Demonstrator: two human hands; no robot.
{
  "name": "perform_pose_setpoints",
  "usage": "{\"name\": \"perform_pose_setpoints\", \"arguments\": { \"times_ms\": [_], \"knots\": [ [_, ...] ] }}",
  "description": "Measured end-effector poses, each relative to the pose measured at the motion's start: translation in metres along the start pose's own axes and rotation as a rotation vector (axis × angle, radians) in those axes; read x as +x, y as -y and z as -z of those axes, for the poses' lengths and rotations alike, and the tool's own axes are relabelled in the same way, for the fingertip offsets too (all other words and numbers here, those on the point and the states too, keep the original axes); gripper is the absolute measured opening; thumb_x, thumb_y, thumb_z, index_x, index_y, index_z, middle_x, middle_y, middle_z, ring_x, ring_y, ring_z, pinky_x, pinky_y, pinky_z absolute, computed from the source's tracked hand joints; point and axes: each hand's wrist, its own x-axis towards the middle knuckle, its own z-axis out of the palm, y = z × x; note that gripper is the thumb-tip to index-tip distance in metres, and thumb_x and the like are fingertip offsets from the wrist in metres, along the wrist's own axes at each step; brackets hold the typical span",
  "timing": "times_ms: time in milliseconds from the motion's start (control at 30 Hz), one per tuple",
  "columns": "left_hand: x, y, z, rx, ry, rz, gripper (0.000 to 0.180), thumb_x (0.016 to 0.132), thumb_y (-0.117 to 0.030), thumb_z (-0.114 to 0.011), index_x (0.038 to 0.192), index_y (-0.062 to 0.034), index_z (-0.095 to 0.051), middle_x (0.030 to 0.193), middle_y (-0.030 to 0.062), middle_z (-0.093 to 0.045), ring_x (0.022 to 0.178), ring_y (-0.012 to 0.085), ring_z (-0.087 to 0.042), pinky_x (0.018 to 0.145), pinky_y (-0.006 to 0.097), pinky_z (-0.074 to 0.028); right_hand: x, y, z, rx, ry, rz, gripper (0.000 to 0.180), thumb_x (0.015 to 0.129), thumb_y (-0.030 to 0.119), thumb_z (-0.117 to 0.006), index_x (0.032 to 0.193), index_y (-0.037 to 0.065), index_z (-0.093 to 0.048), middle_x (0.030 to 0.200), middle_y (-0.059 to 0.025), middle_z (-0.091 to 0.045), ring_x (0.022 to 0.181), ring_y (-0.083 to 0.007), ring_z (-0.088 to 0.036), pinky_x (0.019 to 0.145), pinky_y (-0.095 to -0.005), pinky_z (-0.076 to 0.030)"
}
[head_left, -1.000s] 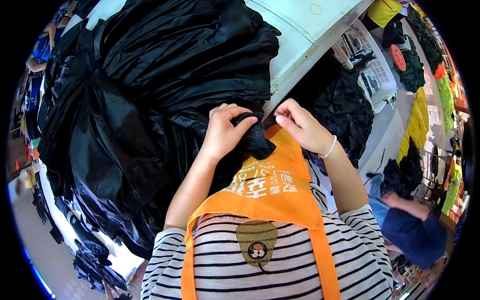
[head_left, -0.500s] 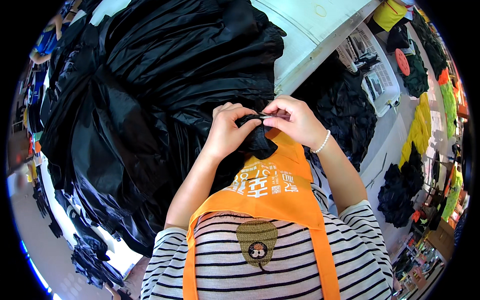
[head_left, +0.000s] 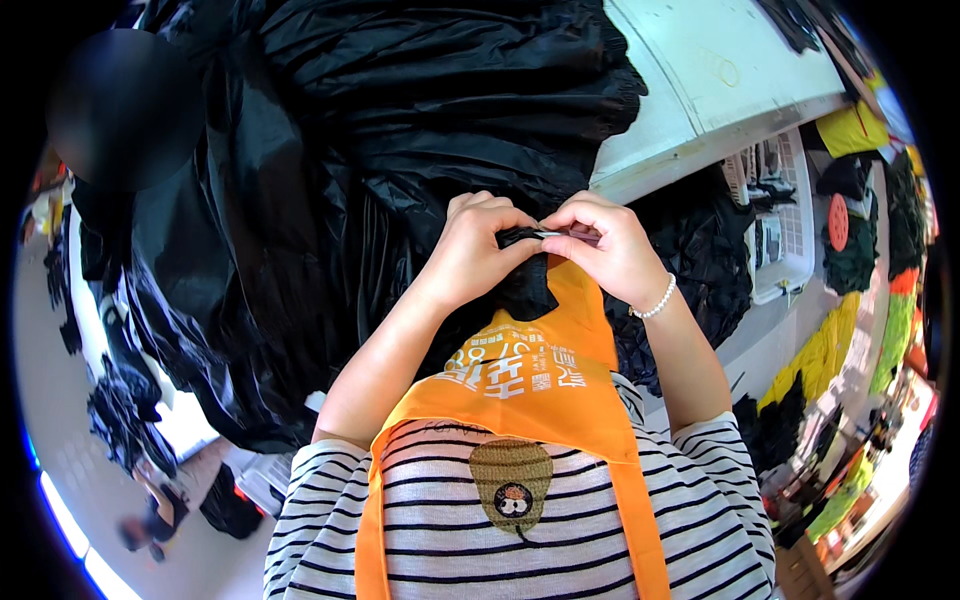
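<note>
Closely paired, the left hand point(head_left: 482, 245) and right hand point(head_left: 610, 245) are hovering above an orange apron point(head_left: 560, 345). The left fingers are pinching black cloth point(head_left: 527, 288), which is hanging before the apron; the right fingers are gripping a small, mostly hidden tool point(head_left: 548, 234) at its edge. Beyond, a black heap point(head_left: 450, 100) is overlapping the white bench point(head_left: 660, 80).

We note a white table point(head_left: 745, 75) at upper right, grey floor point(head_left: 775, 330) below it, and a bright bluish-white light strip point(head_left: 62, 512) at lower left.
</note>
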Motion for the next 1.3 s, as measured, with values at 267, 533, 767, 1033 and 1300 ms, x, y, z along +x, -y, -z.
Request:
{"name": "perform_pose_setpoints", "arguments": {
  "times_ms": [267, 533, 767, 1033, 1300],
  "knots": [
    [-0.004, -0.002, -0.01, 0.022, -0.136, 0.065, 0.018, 0.071, -0.017, -0.075, 0.081, -0.0043, -0.068, 0.072, 0.0053, -0.059, 0.075, 0.0224, -0.054, 0.08, 0.034, -0.039, 0.02, -0.014, 0.009, 0.265, 0.089, -0.092, 0.014, 0.083, 0.004, -0.068, 0.095, -0.001, -0.065, 0.085, -0.0021, -0.061, 0.071, -0.0071, -0.057, 0.064, -0.0194, -0.046],
    [-0.064, -0.041, -0.027, 0.092, -0.463, 0.061, 0.021, 0.065, -0.011, -0.073, 0.084, -0.0082, -0.066, 0.11, 0.0103, -0.057, 0.109, 0.0314, -0.051, 0.097, 0.045, -0.039, 0.073, 0.024, -0.043, 0.439, 0.38, 0.038, 0.026, 0.093, 0.014, -0.058, 0.113, -0.003, -0.059, 0.097, -0.0034, -0.06, 0.072, -0.0043, -0.052, 0.065, -0.0177, -0.043],
    [-0.217, -0.095, -0.031, 0.338, -1.283, 0.524, 0.021, 0.067, -0.005, -0.072, 0.087, -0.007, -0.064, 0.1, 0.007, -0.061, 0.095, 0.0288, -0.058, 0.083, 0.04, -0.045, 0.066, 0.106, -0.14, 0.325, 0.739, 0.344, 0.054, 0.093, 0.051, -0.045, 0.118, 0.003, -0.052, 0.07, -0.0013, -0.052, 0.047, -0.0022, -0.038, 0.042, -0.0141, -0.028],
    [-0.429, -0.067, -0.056, -0.036, -1.789, 0.831, 0.009, 0.083, 0.002, -0.06, 0.091, 0.0008, -0.065, 0.096, 0.0089, -0.064, 0.093, 0.0183, -0.06, 0.083, 0.027, -0.045, -0.02, 0.215, -0.375, 0.017, 1.29, 0.407, 0.022, 0.099, 0.015, -0.046, 0.104, 0.001, -0.063, 0.06, 0.008, -0.041, 0.05, 0.0014, -0.033, 0.045, -0.016, -0.023],
    [-0.562, -0.054, -0.036, -0.147, -1.85, 0.957, 0.007, 0.084, 0.002, -0.059, 0.087, 0.0018, -0.064, 0.088, 0.008, -0.065, 0.085, 0.0155, -0.061, 0.078, 0.027, -0.047, -0.01, 0.155, -0.704, -0.362, 1.203, -0.212, 0.037, 0.099, 0.037, -0.039, 0.119, 0.008, -0.05, 0.075, -0.0061, -0.06, 0.044, -0.0093, -0.043, 0.038, -0.0254, -0.035]
  ]
}}
